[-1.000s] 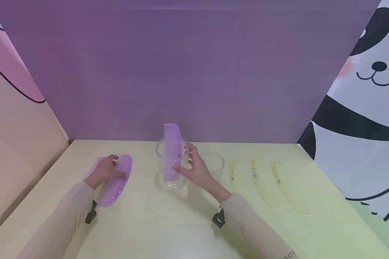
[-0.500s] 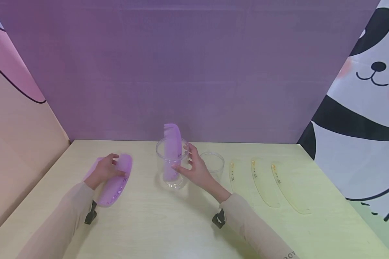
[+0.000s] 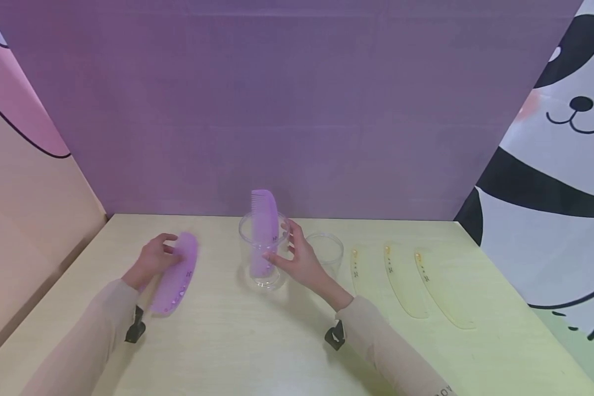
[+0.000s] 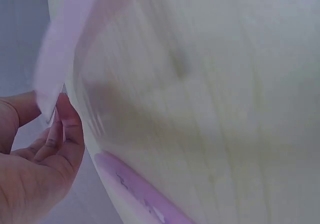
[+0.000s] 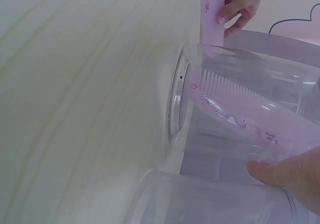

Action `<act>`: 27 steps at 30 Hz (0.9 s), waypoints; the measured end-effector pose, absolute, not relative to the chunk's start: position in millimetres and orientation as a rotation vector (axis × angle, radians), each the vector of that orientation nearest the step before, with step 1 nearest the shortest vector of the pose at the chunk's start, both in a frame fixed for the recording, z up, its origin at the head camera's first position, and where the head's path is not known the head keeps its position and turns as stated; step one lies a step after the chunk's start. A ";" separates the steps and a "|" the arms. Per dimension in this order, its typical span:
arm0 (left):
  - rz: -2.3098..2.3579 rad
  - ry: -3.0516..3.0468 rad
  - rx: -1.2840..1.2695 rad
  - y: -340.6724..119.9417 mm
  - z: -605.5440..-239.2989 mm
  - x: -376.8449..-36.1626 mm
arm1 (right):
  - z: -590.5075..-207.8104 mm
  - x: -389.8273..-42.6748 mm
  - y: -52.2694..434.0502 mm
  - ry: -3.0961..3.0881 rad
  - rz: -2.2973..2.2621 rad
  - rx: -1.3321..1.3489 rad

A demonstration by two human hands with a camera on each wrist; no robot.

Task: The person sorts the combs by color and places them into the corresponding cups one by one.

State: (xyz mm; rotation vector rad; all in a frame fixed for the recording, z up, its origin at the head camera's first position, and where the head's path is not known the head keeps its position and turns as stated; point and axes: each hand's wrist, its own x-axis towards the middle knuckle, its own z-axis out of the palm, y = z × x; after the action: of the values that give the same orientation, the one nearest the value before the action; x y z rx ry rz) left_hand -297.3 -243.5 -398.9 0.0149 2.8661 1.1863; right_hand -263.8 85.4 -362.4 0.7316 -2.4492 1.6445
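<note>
Left hand [image 3: 154, 259] pinches a flat purple plastic comb [image 3: 175, 275]; right hand [image 3: 297, 258] grips, at its 3 o'clock, a clear plastic cup [image 3: 263, 254].

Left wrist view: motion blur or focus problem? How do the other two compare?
Left wrist view: streaky motion blur, the purple comb by the left hand smeared. Head view: sharp, even light, soft shadows on the table. Right wrist view: sharp, mild glare on the clear cup.

Small printed script runs along the spine of the translucent purple plastic comb [image 5: 250, 126] standing in the clear plastic cup [image 5: 235, 84], too blurred to read.
</note>
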 end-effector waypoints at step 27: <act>1.355 2.925 0.245 -228.2 -339.2 -296.6 | -345.5 -249.2 83.7 -2.454 1.658 0.754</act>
State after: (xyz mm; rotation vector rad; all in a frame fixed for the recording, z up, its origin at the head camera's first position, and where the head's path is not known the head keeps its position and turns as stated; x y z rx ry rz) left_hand -296.6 -228.2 -339.2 0.2452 2.9253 1.3550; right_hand -249.2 83.7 -345.5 0.7543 -2.4542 1.6581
